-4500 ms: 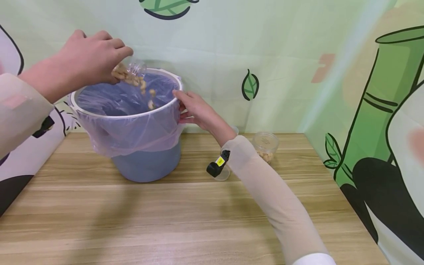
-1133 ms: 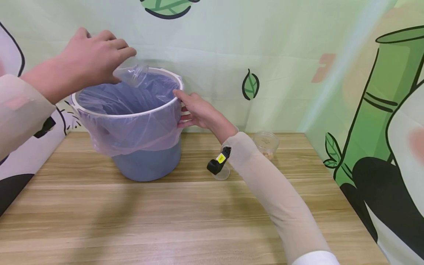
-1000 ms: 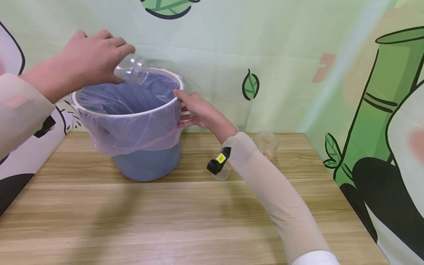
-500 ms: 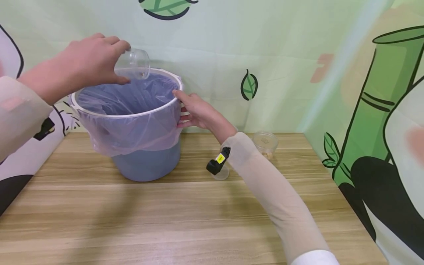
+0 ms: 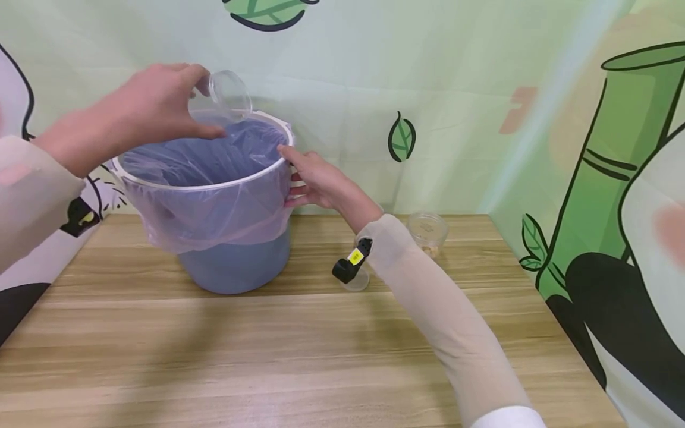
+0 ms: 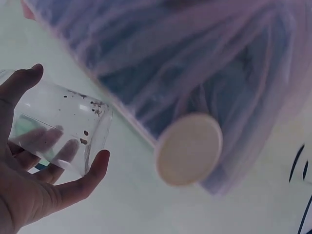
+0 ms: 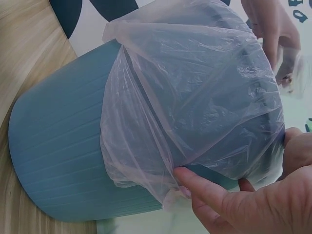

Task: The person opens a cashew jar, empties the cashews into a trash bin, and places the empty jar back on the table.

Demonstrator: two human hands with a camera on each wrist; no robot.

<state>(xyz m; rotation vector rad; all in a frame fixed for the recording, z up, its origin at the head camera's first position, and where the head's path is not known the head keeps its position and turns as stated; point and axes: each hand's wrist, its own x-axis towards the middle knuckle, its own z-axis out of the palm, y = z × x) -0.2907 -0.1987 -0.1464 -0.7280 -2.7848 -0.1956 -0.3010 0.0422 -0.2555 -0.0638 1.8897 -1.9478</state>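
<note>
My left hand [image 5: 155,104] grips a clear jar [image 5: 231,98] on its side above the back of the bucket's rim. In the left wrist view, dark specks cling inside the jar [image 6: 63,117], near its base or mouth; which end cannot be told. The blue bucket [image 5: 235,264] is lined with a translucent pinkish bag [image 5: 214,220] folded over its white rim. My right hand [image 5: 326,184] holds the bucket's right edge, thumb at the rim and fingers against the bag outside. The right wrist view shows those fingers [image 7: 209,187] touching the bag.
A second clear jar [image 5: 428,229] with pale pieces in it stands on the wooden table [image 5: 267,356], behind my right forearm. A small clear round item [image 5: 357,281] lies partly under the right wrist camera. A printed cloth [image 5: 342,77] hangs behind the table.
The pale pieces that were falling from the left hand's jar earlier are no longer seen in it. The left hand has turned and tilted the jar's mouth upward. The right hand keeps its place.
</note>
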